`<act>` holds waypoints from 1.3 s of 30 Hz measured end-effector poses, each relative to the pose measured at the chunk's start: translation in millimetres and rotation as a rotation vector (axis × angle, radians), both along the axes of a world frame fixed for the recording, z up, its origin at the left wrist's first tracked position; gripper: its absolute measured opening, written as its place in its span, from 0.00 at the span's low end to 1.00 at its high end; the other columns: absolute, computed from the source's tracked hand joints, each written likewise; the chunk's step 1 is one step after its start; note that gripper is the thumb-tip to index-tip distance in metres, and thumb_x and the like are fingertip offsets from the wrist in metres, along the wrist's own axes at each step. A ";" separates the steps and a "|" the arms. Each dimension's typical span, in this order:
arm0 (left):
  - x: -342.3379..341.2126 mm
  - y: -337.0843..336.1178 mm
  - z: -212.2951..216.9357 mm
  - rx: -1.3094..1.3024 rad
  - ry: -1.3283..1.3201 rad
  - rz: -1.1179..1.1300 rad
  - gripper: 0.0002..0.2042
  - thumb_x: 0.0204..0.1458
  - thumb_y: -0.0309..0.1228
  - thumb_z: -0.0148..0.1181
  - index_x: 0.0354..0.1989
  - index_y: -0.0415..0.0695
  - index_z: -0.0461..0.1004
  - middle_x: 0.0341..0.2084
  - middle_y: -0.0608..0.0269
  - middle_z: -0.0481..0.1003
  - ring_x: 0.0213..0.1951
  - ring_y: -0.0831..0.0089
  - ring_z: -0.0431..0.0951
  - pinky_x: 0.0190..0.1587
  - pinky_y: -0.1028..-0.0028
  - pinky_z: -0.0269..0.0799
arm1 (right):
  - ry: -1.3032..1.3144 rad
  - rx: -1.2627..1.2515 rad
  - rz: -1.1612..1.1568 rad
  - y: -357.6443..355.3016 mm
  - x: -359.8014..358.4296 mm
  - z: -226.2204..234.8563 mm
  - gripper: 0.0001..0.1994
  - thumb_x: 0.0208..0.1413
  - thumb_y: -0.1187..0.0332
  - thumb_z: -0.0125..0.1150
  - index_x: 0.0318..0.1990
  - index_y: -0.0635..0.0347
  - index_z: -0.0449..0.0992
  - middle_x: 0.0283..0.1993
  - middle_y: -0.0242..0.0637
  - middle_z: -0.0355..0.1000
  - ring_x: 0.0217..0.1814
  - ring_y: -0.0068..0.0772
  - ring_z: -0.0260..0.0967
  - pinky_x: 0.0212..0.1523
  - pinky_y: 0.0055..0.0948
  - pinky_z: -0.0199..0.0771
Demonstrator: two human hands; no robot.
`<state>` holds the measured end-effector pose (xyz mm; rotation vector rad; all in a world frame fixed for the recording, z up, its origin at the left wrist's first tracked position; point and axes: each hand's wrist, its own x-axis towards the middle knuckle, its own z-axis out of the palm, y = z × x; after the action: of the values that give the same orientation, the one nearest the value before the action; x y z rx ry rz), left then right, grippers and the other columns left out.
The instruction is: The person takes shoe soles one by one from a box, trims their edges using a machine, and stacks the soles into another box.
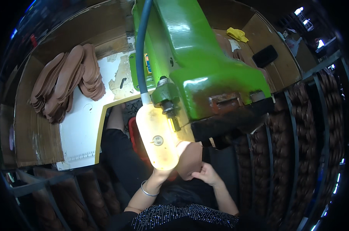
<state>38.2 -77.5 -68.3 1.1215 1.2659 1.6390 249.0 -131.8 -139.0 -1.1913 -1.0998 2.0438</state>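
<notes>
A brown shoe insole (189, 161) is held low under the head of a green machine (205, 69). My right hand (207, 175) pinches its lower right edge between thumb and fingers. The glowing lamp (156, 146) covers most of my left hand (162, 175); only the heel of the hand and the wrist with a bangle show, left of the insole. Its fingers are hidden. The insole's upper end runs up behind the lamp and beneath the machine's head, so I cannot tell whether it touches the working parts.
Stacks of brown insoles (68, 79) lie on the white tabletop (80, 127), inside a cardboard surround (37, 134). At the right, a yellow cloth (237, 34) and a black pad (265, 56) rest in another cardboard box (288, 71). Racks packed with brown pieces (282, 142) stand at both sides.
</notes>
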 end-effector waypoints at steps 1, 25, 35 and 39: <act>-7.0 2.5 -0.8 0.000 0.000 -0.003 0.06 0.45 0.21 0.63 0.26 0.38 0.70 0.24 0.71 0.69 0.24 0.83 0.66 0.26 0.83 0.62 | 0.013 -0.002 0.031 -4.8 -11.6 3.4 0.20 0.50 0.74 0.61 0.50 0.69 0.66 0.47 0.42 0.71 0.47 0.29 0.70 0.49 0.27 0.71; -12.4 -1.5 3.6 -0.140 -0.623 -0.149 0.12 0.45 0.20 0.63 0.39 0.36 0.72 0.29 0.68 0.74 0.32 0.82 0.72 0.37 0.81 0.68 | 0.048 -0.004 -0.166 -44.5 13.7 39.8 0.21 0.46 0.76 0.62 0.48 0.74 0.66 0.45 0.43 0.71 0.46 0.30 0.69 0.50 0.27 0.68; -15.8 -10.5 1.8 -0.142 -0.205 -0.089 0.15 0.45 0.17 0.60 0.43 0.35 0.70 0.37 0.63 0.73 0.39 0.74 0.73 0.43 0.78 0.68 | -0.077 0.337 -0.512 35.4 63.5 107.9 0.14 0.48 0.71 0.59 0.41 0.68 0.69 0.35 0.37 0.73 0.37 0.22 0.70 0.39 0.21 0.70; -20.9 -7.8 15.1 -0.043 -0.079 -0.052 0.27 0.44 0.19 0.64 0.55 0.35 0.63 0.49 0.58 0.69 0.47 0.74 0.70 0.50 0.74 0.66 | -0.108 0.401 -0.473 101.7 56.6 127.9 0.12 0.52 0.69 0.57 0.41 0.67 0.70 0.36 0.32 0.72 0.38 0.19 0.68 0.41 0.19 0.67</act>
<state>17.2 -85.4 -53.1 1.0450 1.2064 1.5948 305.5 -30.1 -11.1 -1.2175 -1.0860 1.3443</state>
